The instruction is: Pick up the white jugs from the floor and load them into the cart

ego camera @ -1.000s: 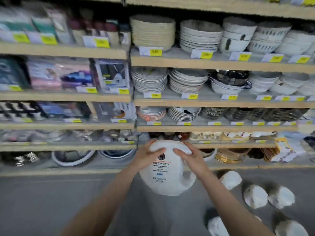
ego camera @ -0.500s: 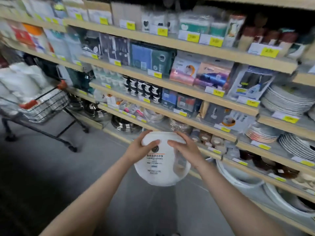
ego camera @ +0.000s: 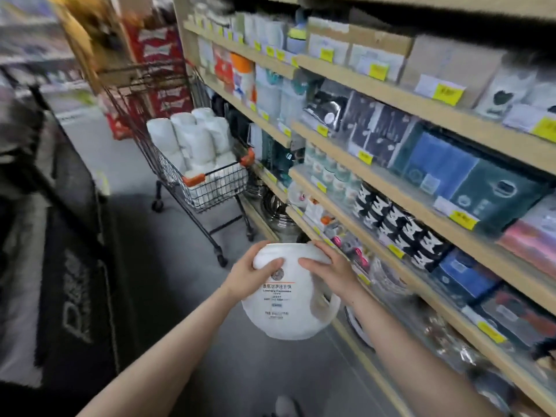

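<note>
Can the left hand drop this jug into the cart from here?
Probably not yet: the left hand and right hand hold the jug well short of the cart; open floor lies between.

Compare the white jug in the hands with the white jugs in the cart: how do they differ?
The held jug is gripped by the left hand and right hand above the floor; the jugs in the cart rest packed together in its wire basket. The held jug shows a printed label; those in the cart show none here. All are white.
</note>
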A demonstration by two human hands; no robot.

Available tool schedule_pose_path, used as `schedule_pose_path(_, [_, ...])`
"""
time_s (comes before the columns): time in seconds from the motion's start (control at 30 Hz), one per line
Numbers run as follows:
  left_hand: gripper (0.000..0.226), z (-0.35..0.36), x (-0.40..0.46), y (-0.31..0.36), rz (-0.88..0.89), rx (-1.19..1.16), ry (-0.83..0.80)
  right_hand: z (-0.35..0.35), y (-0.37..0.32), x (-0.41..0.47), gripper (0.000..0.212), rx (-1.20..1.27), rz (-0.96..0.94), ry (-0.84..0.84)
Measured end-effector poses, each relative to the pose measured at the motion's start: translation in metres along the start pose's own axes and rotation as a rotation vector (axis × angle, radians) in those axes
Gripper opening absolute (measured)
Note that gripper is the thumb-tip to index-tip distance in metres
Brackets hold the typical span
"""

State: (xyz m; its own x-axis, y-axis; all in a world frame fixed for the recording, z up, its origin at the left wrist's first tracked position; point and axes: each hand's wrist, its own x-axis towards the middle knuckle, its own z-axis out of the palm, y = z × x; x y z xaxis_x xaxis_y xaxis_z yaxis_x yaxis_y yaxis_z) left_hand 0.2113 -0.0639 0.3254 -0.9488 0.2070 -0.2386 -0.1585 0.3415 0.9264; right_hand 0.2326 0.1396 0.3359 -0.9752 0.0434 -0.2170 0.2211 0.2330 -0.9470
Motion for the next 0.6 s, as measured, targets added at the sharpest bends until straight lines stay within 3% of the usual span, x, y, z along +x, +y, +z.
schedule_pose_path(0.13, [0.046,-0.048,0.056,0.005,-0.007,-0.051,0.109,0.024,-0.034,0.087,0.051,-0.037,-0.033,-0.142])
schedule_pose_path(0.3, [0.056,-0.114,0.117,-0.007,-0.03,-0.071,0.18,0.073,-0.06,0.178,0.072,-0.099,-0.058,-0.242])
schedule_pose_path(0.43, [0.057,-0.169,0.172,-0.025,-0.038,-0.061,0.199,0.117,-0.076,0.247,0.057,-0.123,-0.058,-0.285])
schedule_pose_path(0.6, [0.057,-0.253,0.252,-0.036,0.023,-0.022,0.148,0.178,-0.101,0.327,0.07,-0.143,-0.042,-0.218])
